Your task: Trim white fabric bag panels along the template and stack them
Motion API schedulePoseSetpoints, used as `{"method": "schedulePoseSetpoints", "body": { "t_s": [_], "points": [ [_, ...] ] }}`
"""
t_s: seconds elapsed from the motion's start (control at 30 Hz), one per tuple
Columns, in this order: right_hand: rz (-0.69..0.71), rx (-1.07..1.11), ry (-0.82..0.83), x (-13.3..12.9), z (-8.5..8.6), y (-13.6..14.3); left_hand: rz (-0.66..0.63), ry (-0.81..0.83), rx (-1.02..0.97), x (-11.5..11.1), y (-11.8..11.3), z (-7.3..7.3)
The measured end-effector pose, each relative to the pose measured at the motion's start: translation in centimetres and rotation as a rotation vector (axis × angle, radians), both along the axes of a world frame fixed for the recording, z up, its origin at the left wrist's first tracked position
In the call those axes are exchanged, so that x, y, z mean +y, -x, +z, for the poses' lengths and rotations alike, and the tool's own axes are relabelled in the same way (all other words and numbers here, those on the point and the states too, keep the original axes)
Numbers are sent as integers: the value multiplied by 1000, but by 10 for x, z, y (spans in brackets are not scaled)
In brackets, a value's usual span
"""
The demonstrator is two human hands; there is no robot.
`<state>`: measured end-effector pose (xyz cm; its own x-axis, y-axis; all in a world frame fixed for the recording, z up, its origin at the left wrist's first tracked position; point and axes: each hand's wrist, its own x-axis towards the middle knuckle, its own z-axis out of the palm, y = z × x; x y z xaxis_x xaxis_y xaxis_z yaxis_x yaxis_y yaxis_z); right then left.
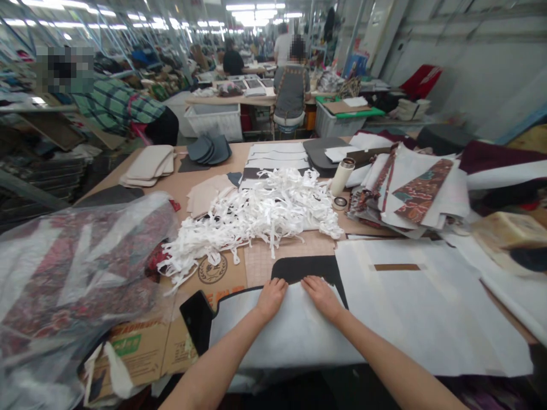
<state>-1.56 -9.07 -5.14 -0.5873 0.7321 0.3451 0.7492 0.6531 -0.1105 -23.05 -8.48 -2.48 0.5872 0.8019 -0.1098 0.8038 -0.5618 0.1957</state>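
Observation:
Close in front of me a white sheet (282, 336) with a dark edge along its far left side lies over the table's front. My left hand (272, 297) is at its far edge, fingers curled and pressed together on the material. Just to the right, my right hand (322, 297) holds the same edge with its fingers bent over it. A dark grey panel (305, 267) shows beyond my fingertips, partly covered by the sheet. Left of the sheet lies a black phone (196, 322). The undersides of both hands are hidden.
A heap of white strips (265, 210) lies beyond my hands. Plastic-wrapped patterned material (85, 256) sits left; a large white sheet (410, 307) and stacked patterned pieces (419, 193) lie right. A bottle (342, 176) stands uncapped. Co-workers are further back, one seated ahead (292, 91).

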Motion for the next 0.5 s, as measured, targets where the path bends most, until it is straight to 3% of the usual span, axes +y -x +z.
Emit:
{"method": "schedulePoseSetpoints", "body": {
  "t_s": [0.1,0.17,0.27,0.4,0.5],
  "points": [
    [-36,5,25,0,-2,-14,98,67,3,-5,35,3],
    [-99,28,41,1,-2,-10,153,101,-4,-8,57,3],
    [-137,50,62,1,-3,29,154,81,-1,-13,73,4],
    [10,46,63,-9,-3,98,98,5,26,-19,75,5],
    [65,-5,50,-14,-2,114,65,-8,54,-24,84,9]
  ]
}}
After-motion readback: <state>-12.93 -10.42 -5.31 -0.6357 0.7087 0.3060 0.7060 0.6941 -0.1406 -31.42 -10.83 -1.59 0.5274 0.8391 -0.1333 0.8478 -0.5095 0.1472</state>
